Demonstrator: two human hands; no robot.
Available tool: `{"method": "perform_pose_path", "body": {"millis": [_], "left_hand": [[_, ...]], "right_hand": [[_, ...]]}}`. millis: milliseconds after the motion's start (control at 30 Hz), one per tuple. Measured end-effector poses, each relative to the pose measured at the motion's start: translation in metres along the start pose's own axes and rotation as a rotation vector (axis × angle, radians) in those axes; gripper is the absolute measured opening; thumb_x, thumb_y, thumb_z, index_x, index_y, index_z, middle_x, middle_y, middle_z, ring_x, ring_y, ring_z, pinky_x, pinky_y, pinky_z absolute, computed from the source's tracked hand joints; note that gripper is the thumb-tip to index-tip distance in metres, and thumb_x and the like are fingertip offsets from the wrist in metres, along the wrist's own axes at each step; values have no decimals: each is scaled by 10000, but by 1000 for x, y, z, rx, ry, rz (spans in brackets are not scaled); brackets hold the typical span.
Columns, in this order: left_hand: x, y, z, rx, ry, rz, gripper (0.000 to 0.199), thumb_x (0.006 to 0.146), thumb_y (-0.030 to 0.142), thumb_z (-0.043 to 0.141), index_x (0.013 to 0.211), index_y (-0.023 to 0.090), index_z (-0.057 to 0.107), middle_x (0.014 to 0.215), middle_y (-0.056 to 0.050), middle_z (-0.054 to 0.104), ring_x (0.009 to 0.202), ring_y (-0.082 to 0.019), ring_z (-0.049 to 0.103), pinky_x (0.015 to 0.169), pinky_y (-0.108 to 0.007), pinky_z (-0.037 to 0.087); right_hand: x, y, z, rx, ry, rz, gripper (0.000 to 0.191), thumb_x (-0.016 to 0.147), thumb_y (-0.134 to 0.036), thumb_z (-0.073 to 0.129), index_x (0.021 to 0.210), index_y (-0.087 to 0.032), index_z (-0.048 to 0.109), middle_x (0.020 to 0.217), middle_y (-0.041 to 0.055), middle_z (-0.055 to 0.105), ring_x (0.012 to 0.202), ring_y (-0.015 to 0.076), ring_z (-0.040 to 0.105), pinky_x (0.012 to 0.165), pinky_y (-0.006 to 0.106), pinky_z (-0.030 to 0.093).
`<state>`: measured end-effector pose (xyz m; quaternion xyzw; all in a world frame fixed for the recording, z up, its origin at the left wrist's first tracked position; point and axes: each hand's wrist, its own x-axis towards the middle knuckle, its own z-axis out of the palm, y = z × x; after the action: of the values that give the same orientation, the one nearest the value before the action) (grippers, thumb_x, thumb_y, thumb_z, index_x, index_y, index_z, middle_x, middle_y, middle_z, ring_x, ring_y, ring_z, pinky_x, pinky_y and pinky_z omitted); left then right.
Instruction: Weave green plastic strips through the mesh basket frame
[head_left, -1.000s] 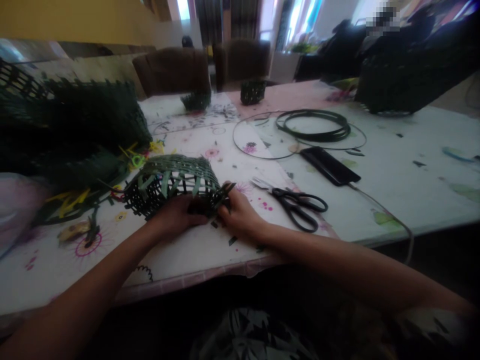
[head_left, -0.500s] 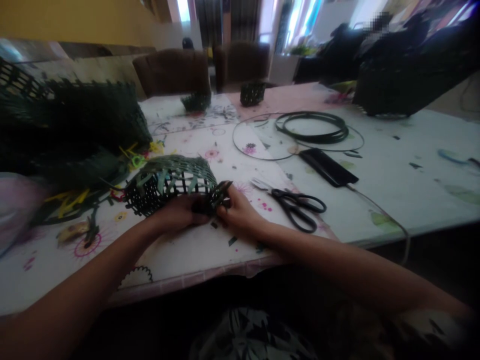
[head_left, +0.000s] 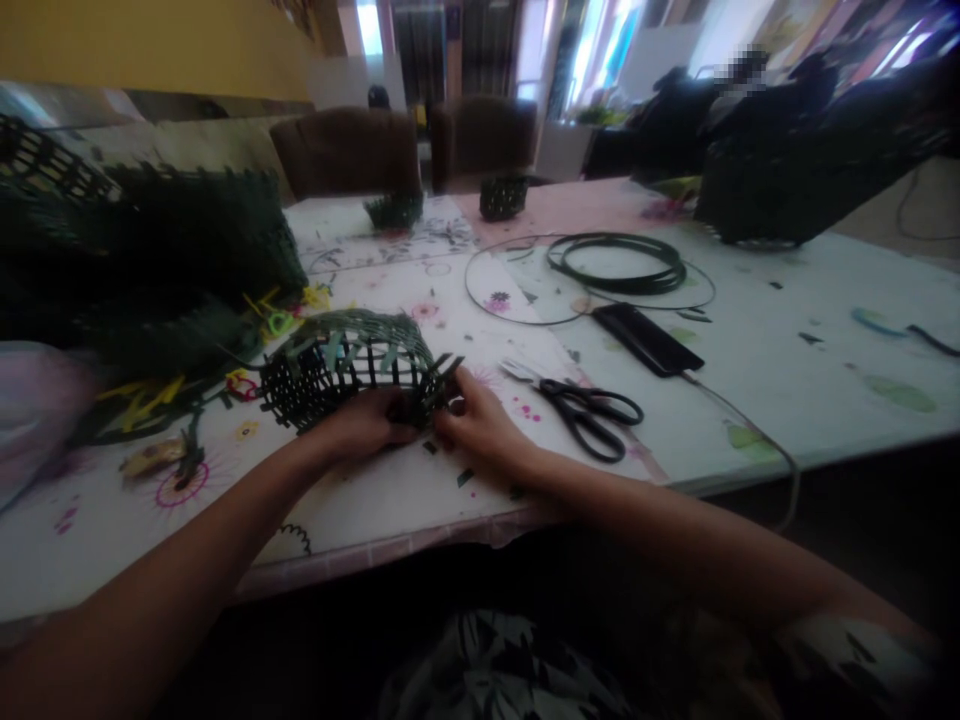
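Observation:
A dark green woven basket (head_left: 352, 350) lies tilted on the patterned tablecloth, its lattice side facing me and loose strip ends sticking out. My left hand (head_left: 375, 420) grips its near lower edge, with the fingertips partly hidden by the weave. At the basket's right corner, my right hand (head_left: 469, 415) pinches the edge where short strip ends poke up. The two hands are close together. Black-handled scissors (head_left: 585, 408) rest just right of my right hand, blades pointing away to the left.
A black phone (head_left: 649, 338) with a cable and a coil of green strip (head_left: 619, 262) lie beyond the scissors. Large dark baskets (head_left: 202, 230) stand at left, near yellow strips (head_left: 142, 400). Two small baskets (head_left: 503, 198) (head_left: 394, 208) sit at the back; another large one (head_left: 780, 190) stands right.
The view has shifted slightly. Both hands keep their hold on the basket, with little visible movement of the fingers.

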<state>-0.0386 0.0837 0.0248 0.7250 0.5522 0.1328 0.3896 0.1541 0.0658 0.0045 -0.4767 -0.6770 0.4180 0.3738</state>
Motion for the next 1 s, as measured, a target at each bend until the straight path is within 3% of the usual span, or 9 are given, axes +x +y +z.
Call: {"method": "perform_pose_path", "body": {"millis": [133,200,267,367,467,533,633,833,1000], "left_hand": [[0,-4,0,110,42,-19,282,658,367,692,859,177,636,889,-48,681,827,-235,601,707,-331,424],[-1,-6,-1,168,66,-19,283,669,399,688,838,180,628,865,-46,672,808,-232,592,691,-329,406],[0,-9,-1,189,74,-1,293,679,418,677,842,180,623,859,-42,664,795,-225,581,679,-323,395],[1,-13,-1,191,74,25,318,686,452,671,846,182,624,841,-34,651,777,-218,569,656,-313,379],[3,-15,-1,208,68,22,288,686,425,671,836,183,626,812,-29,642,759,-213,564,639,-307,366],[3,-17,-1,215,78,33,257,693,390,661,843,185,630,823,-32,648,759,-209,565,642,-305,367],[4,-19,0,214,88,59,256,717,403,651,857,189,637,849,-37,662,764,-206,569,643,-303,368],[3,-21,1,203,95,75,235,716,391,677,839,195,637,843,-42,680,753,-205,577,622,-302,361],[-1,-17,2,185,102,101,173,744,355,652,816,199,645,829,-36,688,737,-199,581,630,-310,368]], "right_hand": [[-25,-3,-5,-222,116,-93,104,831,-239,619,884,-167,565,871,37,621,767,147,568,703,275,446],[-38,-6,-4,-381,74,-197,117,907,-200,515,853,-159,609,881,60,641,802,155,585,735,275,440],[-46,-10,0,-552,-53,-232,222,917,-145,448,1005,-159,651,930,76,672,788,163,612,706,275,435],[-49,-20,8,-783,-219,-226,449,853,-100,461,1274,-194,584,965,73,708,785,198,661,640,286,427],[-47,-30,16,-936,-301,-221,597,855,-99,437,1444,-196,434,987,91,724,798,231,698,620,303,452],[-45,-34,21,-1025,-320,-194,596,881,-86,379,1475,-131,374,989,130,726,796,252,713,609,323,473],[-43,-36,27,-1079,-323,-152,570,866,-68,380,1436,-53,382,964,165,733,811,272,726,606,349,496],[-38,-39,29,-1063,-349,-73,657,795,-87,464,1444,-61,367,844,134,748,747,255,715,595,329,463],[-34,-41,33,-1071,-360,-65,674,786,-87,475,1448,-10,377,800,164,738,699,243,688,583,325,426]]}}
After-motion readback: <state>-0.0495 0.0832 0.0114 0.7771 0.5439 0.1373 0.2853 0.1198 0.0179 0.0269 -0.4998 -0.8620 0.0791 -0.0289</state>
